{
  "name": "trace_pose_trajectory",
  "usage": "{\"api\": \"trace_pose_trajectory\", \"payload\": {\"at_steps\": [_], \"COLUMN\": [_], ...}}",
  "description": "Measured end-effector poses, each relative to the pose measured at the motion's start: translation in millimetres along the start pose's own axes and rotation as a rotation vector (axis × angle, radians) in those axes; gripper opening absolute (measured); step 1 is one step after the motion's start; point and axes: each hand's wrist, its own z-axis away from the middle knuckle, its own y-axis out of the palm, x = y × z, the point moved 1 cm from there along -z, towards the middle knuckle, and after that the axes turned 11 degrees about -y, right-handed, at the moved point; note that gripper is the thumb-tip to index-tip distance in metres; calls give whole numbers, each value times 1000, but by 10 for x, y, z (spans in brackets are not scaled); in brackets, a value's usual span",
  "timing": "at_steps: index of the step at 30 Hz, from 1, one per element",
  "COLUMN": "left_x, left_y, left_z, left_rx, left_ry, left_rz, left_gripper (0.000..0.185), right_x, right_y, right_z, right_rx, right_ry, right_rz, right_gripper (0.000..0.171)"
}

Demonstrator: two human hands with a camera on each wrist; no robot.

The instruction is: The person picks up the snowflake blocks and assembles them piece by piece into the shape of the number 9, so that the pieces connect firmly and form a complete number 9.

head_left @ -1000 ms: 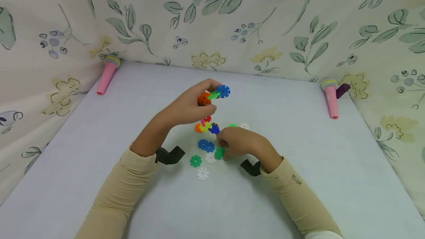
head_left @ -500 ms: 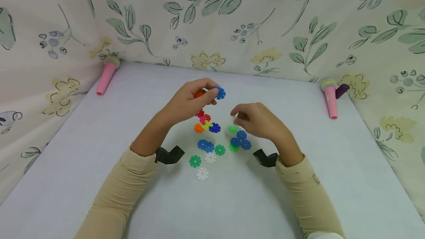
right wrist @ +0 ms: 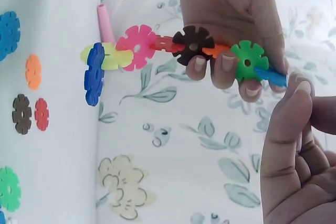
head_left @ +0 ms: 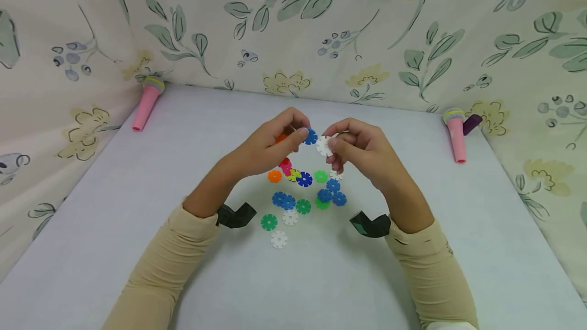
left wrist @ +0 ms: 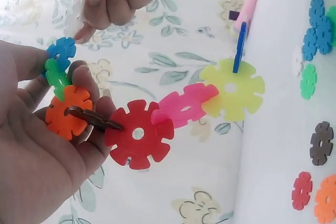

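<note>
Snowflake discs lie loose on the table (head_left: 137, 177) nearest the person, a white one (head_left: 279, 240) and a green one (head_left: 269, 222) closest in, then a blue pair (head_left: 284, 200) and a blue cluster (head_left: 333, 193) a little farther out. Above them the two hands meet, raised off the surface. The left hand (head_left: 266, 147) grips a chain of joined discs (left wrist: 157, 124) by its upper end, fingers curled round the orange and green pieces, with red, pink, yellow and dark blue ones hanging free toward the table. The right hand (head_left: 362, 153) pinches a single white disc (head_left: 323, 145) between thumb and forefinger, just beside the small blue disc (head_left: 311, 137) at the top of the chain. To join them well, I judge the white piece should be turned crosswise to the blue one so two slots face each other, then pushed straight in while the left hand steadies the chain close to that joint, so the dangling part does not swing. Farther back, a pink toy microphone (head_left: 145, 104) lies at the left corner and another (head_left: 456, 135) at the right, both against the flowered cloth (head_left: 321, 24).
</note>
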Motion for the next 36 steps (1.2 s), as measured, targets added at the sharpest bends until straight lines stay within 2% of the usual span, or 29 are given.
{"api": "trace_pose_trajectory", "payload": {"at_steps": [7, 10, 15, 18, 22, 25, 28, 30, 32, 36], "left_x": [18, 42, 40, 10, -25, -46, -71, -77, -80, -72], "left_y": [22, 61, 132, 124, 50, -28, -104, -136, -150, -146], "left_z": [12, 8, -9, -2, 56, 98, 121, 124, 125, 106], "left_rx": [17, 11, -27, -34, -5, 5, -3, 4, 28, 79], "left_ry": [48, 93, 173, 143, 31, -13, -24, -21, -17, -7], "left_rz": [21, 23, -58, -95, -168, -233, -223, -181, -139, -117], "left_gripper": [7, 6, 5, 2, 6, 9, 10, 10, 11, 19], "right_x": [-24, -40, -59, -89, -177, -274, -414, -529, -657, -853], "right_y": [15, 15, 22, 34, 70, 93, 122, 168, 240, 419], "right_z": [-20, -23, -23, -21, -14, -24, -54, -70, -73, -54], "right_rx": [33, 44, 9, -10, 18, 15, 6, 74, 217, 569], "right_ry": [14, 18, 18, 36, 90, 114, 116, 118, 109, 19], "right_rz": [-18, -57, -118, -140, -174, -147, -36, 117, 315, 647], "right_gripper": [16, 15, 12, 12, 19, 22, 19, 19, 22, 36]}}
